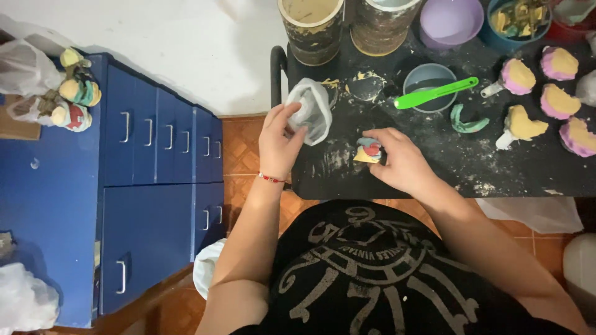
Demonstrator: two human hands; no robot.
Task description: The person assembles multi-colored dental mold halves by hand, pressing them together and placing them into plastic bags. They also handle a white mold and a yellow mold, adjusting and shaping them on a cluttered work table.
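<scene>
A white wall (186, 49) runs behind a blue drawer cabinet (155, 186), well left of the fingers. Terracotta floor tiles (239, 155) lie beneath them. A black table (496, 167), dusted pale, stretches right.

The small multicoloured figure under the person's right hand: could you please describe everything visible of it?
The small multicoloured figure looks like a moulded casting with red, blue-grey and cream-yellow patches. It sits on the dusty black tabletop near the front edge. The right hand touches it from the right, fingertips over its top. Its finer shape is too small to tell.
</scene>
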